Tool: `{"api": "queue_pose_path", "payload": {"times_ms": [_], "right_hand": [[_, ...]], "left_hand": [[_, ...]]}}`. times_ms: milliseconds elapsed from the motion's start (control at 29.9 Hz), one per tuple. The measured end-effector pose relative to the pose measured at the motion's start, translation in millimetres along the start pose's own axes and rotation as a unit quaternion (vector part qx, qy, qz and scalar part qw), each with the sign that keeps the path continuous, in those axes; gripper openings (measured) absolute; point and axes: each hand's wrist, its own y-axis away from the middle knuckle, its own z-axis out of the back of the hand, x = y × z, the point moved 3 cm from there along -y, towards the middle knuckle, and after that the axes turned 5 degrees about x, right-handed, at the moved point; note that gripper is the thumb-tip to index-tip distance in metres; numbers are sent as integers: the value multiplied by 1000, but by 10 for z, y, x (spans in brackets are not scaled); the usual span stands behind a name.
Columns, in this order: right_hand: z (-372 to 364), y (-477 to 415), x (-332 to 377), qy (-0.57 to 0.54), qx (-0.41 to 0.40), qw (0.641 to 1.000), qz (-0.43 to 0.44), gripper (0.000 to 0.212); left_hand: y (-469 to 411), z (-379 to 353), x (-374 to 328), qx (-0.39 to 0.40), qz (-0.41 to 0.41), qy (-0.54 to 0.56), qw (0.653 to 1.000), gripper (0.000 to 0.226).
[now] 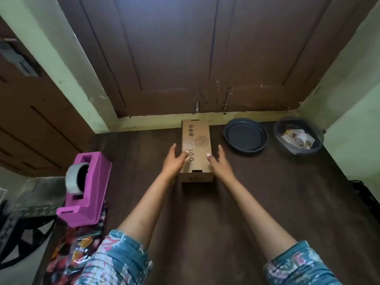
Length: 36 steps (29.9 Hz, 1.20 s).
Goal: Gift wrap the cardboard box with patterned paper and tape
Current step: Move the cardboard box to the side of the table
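A brown cardboard box (197,138) with printed symbols lies flat on the dark wooden table (267,202), lengthwise away from me. My left hand (174,160) lies against the box's left side with straight fingers, thumb on its top face. My right hand (219,161) lies against the right side in the same way. A pink tape dispenser (88,192) with a grey tape roll stands at the table's left edge. Under it lies patterned wrapping paper (76,249) in clear film.
A dark round dish (245,136) sits right of the box. Beside it stands a clear bowl (298,135) holding paper scraps. Brown cupboard doors (185,58) and pale green walls close off the back. The table drops off at left.
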Motion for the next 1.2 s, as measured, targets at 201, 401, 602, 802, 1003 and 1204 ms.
{"api": "queue_pose_path", "payload": {"times_ms": [201, 401, 602, 802, 1003, 1204], "right_hand": [[-72, -128, -215, -67, 78, 995, 6, 55], [21, 72, -473, -73, 82, 994, 25, 56], [171, 728, -924, -25, 90, 995, -19, 29], [247, 1183, -1098, 32, -43, 999, 10, 34], [185, 1068, -948, -22, 82, 994, 71, 72], [212, 1081, -1074, -30, 97, 988, 116, 56]], "left_hand": [[-195, -149, 87, 3, 10, 13, 1000, 62], [181, -350, 185, -44, -7, 37, 998, 52], [893, -468, 515, -55, 24, 8, 998, 41], [1312, -466, 762, -12, 13, 31, 999, 14], [1127, -542, 676, 104, -67, 80, 989, 41], [1060, -604, 813, 85, -94, 110, 986, 38]]}}
